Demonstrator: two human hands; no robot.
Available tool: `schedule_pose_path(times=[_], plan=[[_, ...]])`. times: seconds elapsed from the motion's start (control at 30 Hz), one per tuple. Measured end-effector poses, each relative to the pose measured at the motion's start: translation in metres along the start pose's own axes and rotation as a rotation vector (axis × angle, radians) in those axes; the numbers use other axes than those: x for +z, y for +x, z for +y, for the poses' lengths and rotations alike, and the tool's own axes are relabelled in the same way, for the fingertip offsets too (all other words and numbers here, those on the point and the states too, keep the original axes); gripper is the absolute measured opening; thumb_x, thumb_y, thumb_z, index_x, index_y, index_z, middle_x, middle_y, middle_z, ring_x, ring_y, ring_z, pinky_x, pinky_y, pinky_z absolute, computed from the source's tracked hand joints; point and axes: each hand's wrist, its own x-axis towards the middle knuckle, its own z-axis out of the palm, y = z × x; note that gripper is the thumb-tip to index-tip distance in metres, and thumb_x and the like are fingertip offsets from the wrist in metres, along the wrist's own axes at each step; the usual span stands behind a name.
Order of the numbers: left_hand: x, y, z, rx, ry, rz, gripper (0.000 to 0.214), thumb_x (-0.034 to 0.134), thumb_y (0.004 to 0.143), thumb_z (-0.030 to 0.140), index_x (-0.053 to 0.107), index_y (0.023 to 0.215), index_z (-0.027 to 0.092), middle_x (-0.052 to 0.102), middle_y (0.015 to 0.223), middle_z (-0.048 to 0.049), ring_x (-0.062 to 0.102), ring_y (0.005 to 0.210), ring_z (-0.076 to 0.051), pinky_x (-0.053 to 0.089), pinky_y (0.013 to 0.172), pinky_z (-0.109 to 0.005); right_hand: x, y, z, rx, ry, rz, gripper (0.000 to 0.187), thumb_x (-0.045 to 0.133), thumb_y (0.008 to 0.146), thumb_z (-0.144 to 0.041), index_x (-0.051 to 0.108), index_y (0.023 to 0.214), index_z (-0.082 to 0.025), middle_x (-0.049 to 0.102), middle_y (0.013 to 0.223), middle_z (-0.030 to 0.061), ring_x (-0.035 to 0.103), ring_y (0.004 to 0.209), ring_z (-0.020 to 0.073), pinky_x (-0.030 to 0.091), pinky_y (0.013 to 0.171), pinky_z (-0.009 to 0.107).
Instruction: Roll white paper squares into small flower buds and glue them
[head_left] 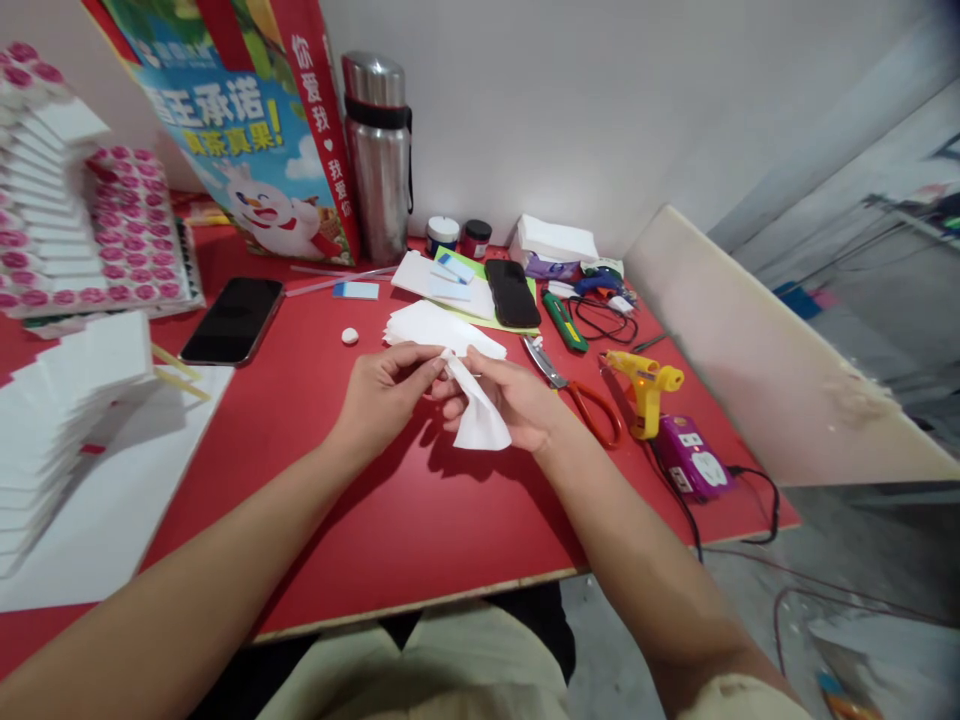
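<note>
A piece of thin white paper is gathered to a narrow point at its top and flares out below, over the red table. My left hand pinches the gathered tip between thumb and fingers. From the other side, my right hand grips the same paper near its top, with some fingers hidden behind it. Just beyond both hands lies a stack of white sheets. A small white round piece rests on the table left of the stack.
Right of my hands are orange-handled scissors, a green cutter, a yellow glue gun and a purple power box with cables. A phone and folded white card stacks stand left. A steel flask is at the back.
</note>
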Motion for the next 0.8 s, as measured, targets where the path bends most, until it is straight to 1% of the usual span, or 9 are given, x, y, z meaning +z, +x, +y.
schedule_pose_path(times=[0.1,0.17,0.23,0.33,0.43,0.57,0.63,0.67,0.8], plan=[[0.001,0.001,0.001,-0.055,-0.055,0.004,0.019,0.077,0.084,0.031,0.083,0.095,0.017,0.075,0.079,-0.0047,0.062,0.068,-0.015,0.052,0.069,-0.029,0.003,0.000,0.006,-0.118,-0.017,0.023,0.025,0.078,0.088,-0.035,0.066,0.092,-0.014,0.069,0.072,0.0004,0.057,0.052,0.0086,0.056,0.053,0.024],[0.001,0.001,0.001,-0.090,-0.089,0.041,0.020,0.079,0.081,0.031,0.083,0.094,0.017,0.074,0.077,-0.0036,0.059,0.066,-0.013,0.051,0.067,-0.027,0.005,0.001,0.008,-0.205,-0.057,0.080,0.034,0.089,0.076,-0.034,0.064,0.088,-0.015,0.066,0.068,-0.0025,0.050,0.049,0.0057,0.050,0.050,0.021],[0.001,0.001,0.001,-0.117,-0.122,0.077,0.019,0.081,0.078,0.031,0.083,0.091,0.017,0.073,0.074,-0.0025,0.057,0.064,-0.012,0.049,0.065,-0.026,0.006,0.001,0.010,-0.274,-0.120,0.141,0.041,0.093,0.069,-0.036,0.063,0.089,-0.016,0.066,0.067,-0.0040,0.045,0.047,0.0041,0.045,0.049,0.020],[0.001,0.001,0.000,-0.120,-0.126,0.094,0.018,0.081,0.077,0.030,0.083,0.090,0.017,0.071,0.071,-0.0015,0.056,0.063,-0.011,0.048,0.064,-0.025,0.006,0.002,0.010,-0.377,-0.294,0.212,0.041,0.089,0.071,-0.041,0.064,0.093,-0.017,0.064,0.065,-0.0053,0.043,0.047,0.0052,0.039,0.048,0.021],[0.002,0.000,-0.001,-0.110,-0.089,0.099,0.018,0.080,0.078,0.029,0.083,0.091,0.017,0.072,0.071,-0.0016,0.057,0.063,-0.012,0.048,0.064,-0.025,0.008,0.001,0.013,-0.496,-0.566,0.317,0.030,0.079,0.081,-0.043,0.066,0.088,-0.018,0.063,0.064,-0.0043,0.044,0.050,0.0077,0.034,0.049,0.023],[0.008,-0.005,-0.001,-0.111,-0.051,0.134,0.017,0.079,0.079,0.029,0.082,0.090,0.016,0.074,0.073,-0.0028,0.061,0.065,-0.013,0.049,0.063,-0.025,0.014,0.000,0.021,-0.707,-0.928,0.573,0.020,0.072,0.085,-0.035,0.066,0.076,-0.019,0.064,0.067,-0.0018,0.050,0.059,0.0108,0.037,0.057,0.026],[0.012,-0.008,0.000,-0.030,0.009,0.163,0.016,0.077,0.082,0.028,0.082,0.091,0.016,0.076,0.077,-0.0035,0.063,0.066,-0.014,0.050,0.063,-0.026,0.019,-0.001,0.023,-0.764,-0.956,0.651,0.018,0.071,0.085,-0.033,0.065,0.074,-0.019,0.065,0.067,-0.0013,0.052,0.061,0.0118,0.039,0.059,0.027],[0.014,-0.009,0.001,0.048,0.057,0.176,0.014,0.075,0.084,0.027,0.081,0.091,0.016,0.076,0.078,-0.0037,0.064,0.067,-0.014,0.051,0.064,-0.026,0.022,-0.001,0.024,-0.763,-0.913,0.649,0.019,0.070,0.085,-0.033,0.064,0.073,-0.019,0.065,0.066,-0.0013,0.053,0.061,0.0120,0.040,0.059,0.027],[0.014,-0.010,-0.001,0.434,0.314,0.205,0.014,0.066,0.092,0.019,0.080,0.093,0.016,0.076,0.080,-0.0051,0.067,0.073,-0.015,0.053,0.071,-0.027,0.027,-0.003,0.024,-0.689,-0.671,0.530,0.022,0.070,0.087,-0.038,0.067,0.077,-0.019,0.063,0.063,-0.0020,0.054,0.056,0.0118,0.040,0.053,0.025]])
